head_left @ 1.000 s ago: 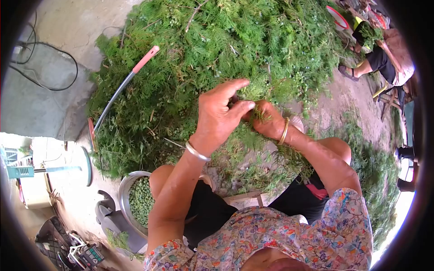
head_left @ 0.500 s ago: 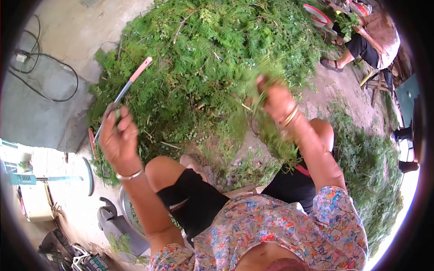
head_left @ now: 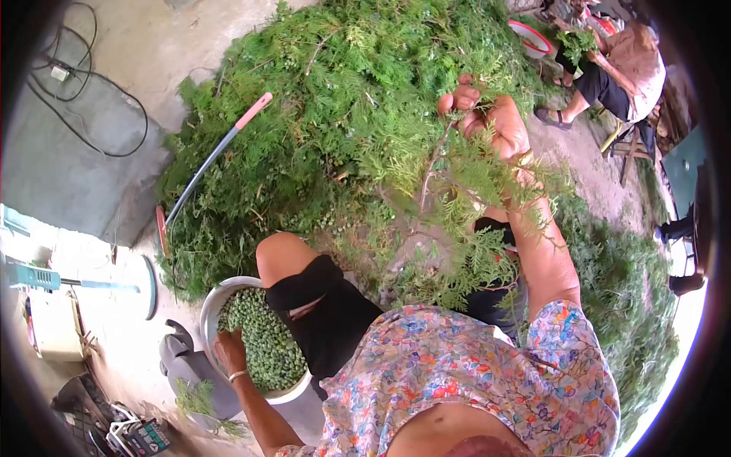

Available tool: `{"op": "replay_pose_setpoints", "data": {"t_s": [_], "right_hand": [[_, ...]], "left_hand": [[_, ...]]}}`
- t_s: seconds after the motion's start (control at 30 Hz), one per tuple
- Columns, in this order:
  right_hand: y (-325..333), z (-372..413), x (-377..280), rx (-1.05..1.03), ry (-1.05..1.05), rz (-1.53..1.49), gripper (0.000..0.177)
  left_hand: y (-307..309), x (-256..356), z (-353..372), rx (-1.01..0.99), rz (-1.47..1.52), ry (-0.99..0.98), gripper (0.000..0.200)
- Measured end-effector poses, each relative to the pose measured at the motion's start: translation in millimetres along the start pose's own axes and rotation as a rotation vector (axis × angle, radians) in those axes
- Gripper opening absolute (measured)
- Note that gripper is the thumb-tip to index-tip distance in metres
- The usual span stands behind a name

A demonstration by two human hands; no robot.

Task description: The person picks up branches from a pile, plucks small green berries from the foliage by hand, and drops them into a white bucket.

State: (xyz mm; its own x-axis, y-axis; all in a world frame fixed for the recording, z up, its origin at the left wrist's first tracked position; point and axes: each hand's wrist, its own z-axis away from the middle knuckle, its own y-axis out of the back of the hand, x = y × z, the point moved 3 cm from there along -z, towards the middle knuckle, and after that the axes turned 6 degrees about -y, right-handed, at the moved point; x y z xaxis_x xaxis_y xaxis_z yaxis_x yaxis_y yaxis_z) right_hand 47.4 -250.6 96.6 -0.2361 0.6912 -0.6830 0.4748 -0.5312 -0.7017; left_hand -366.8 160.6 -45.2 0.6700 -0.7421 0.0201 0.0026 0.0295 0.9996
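My right hand (head_left: 487,114) is closed around a leafy cypress branch (head_left: 430,171), whose feathery green sprays hang down in front of my forearm and knee. My left hand (head_left: 231,352) reaches into the left side of a pale basin (head_left: 209,314) beside my leg. Small green cypress cones (head_left: 266,343) fill much of that basin. The left fingers point down at the cones and look loosely apart, though their tips are partly hidden. A large heap of cut cypress branches (head_left: 304,114) lies in front of my knees.
A curved saw with a pink handle (head_left: 253,111) leans on the heap's left side. Another person (head_left: 636,68) sits at the upper right, holding greenery near a red-rimmed basin (head_left: 531,38). More branches (head_left: 617,297) lie at right. A black cable (head_left: 91,91) and a fan (head_left: 148,288) are at left.
My left hand has moved down from beside the saw to the basin, which now shows more fully. My right hand has moved slightly up, still holding the greenery, and its motion blur is gone.
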Motion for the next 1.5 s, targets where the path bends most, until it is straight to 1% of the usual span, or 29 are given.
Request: {"op": "replay_pose_setpoints", "data": {"t_s": [0.03, 0.07, 0.13, 0.2, 0.27, 0.33, 0.37, 0.4, 0.43, 0.47, 0.5, 0.57, 0.6, 0.67, 0.7, 0.8, 0.83, 0.9, 0.93, 1.0, 1.03, 1.1, 1.13, 1.23, 1.27, 1.33, 1.4, 1.47, 1.5], "right_hand": [[-15, 6, -2, -0.162, 0.152, 0.14, 0.015], [-24, 6, -3, -0.165, 0.149, 0.142, 0.015], [-39, 4, 2, -0.169, -0.105, -0.318, 0.021], [-33, -5, 2, -0.11, -0.115, -0.158, 0.021], [-36, -6, 4, -0.052, -0.117, 0.002, 0.021], [-59, -1, 7, -0.285, -0.264, -0.33, 0.018], [-66, -1, 9, -0.29, -0.265, -0.332, 0.018], [-69, -2, 11, -0.171, -0.218, -0.138, 0.015], [-69, -2, 13, -0.05, -0.169, 0.056, 0.013], [-71, -3, 14, -0.049, -0.168, 0.054, 0.013], [-71, -6, 16, -0.064, -0.236, -0.013, 0.014], [-72, -6, 15, -0.069, -0.295, -0.079, 0.015], [-71, -6, 13, -0.006, -0.287, -0.028, 0.022], [-67, -2, 8, 0.122, -0.275, 0.068, 0.037], [-58, 2, 7, 0.128, -0.27, 0.063, 0.037], [2, 16, 11, 0.315, -0.197, 0.587, 0.054], [14, 24, 18, 0.311, -0.2, 0.584, 0.054], [36, 49, 34, 0.393, -0.228, 0.912, 0.053], [50, 61, 46, 0.398, -0.229, 0.905, 0.053], [68, 82, 66, 0.273, -0.341, 1.499, 0.054], [65, 90, 70, 0.284, -0.344, 1.492, 0.054], [57, 100, 87, 0.383, -0.595, 0.296, 0.054], [54, 102, 85, 0.384, -0.592, 0.29, 0.054], [38, 103, 75, 0.097, -0.481, 0.943, 0.045], [36, 104, 75, 0.1, -0.478, 0.94, 0.045], [34, 108, 78, 0.003, -0.512, 1.253, 0.049], [38, 115, 87, -0.057, -0.496, 1.199, 0.051], [19, 126, 92, -0.16, -0.381, 0.737, 0.05], [17, 129, 90, -0.195, -0.395, 0.755, 0.043]], "left_hand": [[8, 7, -3, -0.101, -0.03, 0.111, 0.028], [11, 12, -9, -0.102, -0.027, 0.114, 0.028], [31, 27, -20, 0.441, 0.156, -0.045, 0.021], [66, 63, -36, 0.537, 0.236, -0.282, 0.035], [111, 135, -32, 0.334, 0.613, -0.372, 0.043], [128, 202, -22, 0.102, 0.861, -0.62, 0.047], [124, 233, -20, 0.057, 0.949, -0.695, 0.051], [118, 261, -18, 0.006, 1.037, -0.77, 0.056], [112, 285, -20, -0.131, 0.972, -0.781, 0.048], [106, 304, -22, -0.267, 0.903, -0.792, 0.041], [98, 316, -26, -0.269, 0.901, -0.795, 0.041], [88, 339, -21, -0.384, 0.83, -1.117, 0.021], [86, 342, -20, -0.389, 0.827, -1.127, 0.021], [94, 344, -19, -0.275, 1.055, -1.104, 0.007], [95, 340, -27, -0.307, 1.158, -0.98, 0.006], [111, 334, -56, -0.337, 1.593, -0.738, 0.01], [115, 333, -65, -0.385, 1.712, -0.704, 0.011], [131, 328, -76, -0.462, 1.895, -0.679, 0.014], [138, 324, -80, -0.444, 1.965, -0.675, 0.016], [148, 319, -90, -0.423, 2.061, -0.634, 0.016], [151, 315, -94, -0.387, 2.037, -0.622, 0.016], [158, 309, -99, -0.33, 1.991, -0.6, 0.017], [160, 308, -101, -0.334, 1.985, -0.604, 0.017], [165, 301, -110, -0.338, 2.014, -0.499, 0.016], [165, 298, -113, -0.353, 2.07, -0.475, 0.015], [164, 293, -120, -0.383, 2.182, -0.419, 0.014], [165, 290, -125, -0.384, 2.222, -0.367, 0.015], [168, 289, -125, -0.443, 2.268, -0.389, 0.016], [168, 289, -124, -0.443, 2.265, -0.386, 0.016]]}}
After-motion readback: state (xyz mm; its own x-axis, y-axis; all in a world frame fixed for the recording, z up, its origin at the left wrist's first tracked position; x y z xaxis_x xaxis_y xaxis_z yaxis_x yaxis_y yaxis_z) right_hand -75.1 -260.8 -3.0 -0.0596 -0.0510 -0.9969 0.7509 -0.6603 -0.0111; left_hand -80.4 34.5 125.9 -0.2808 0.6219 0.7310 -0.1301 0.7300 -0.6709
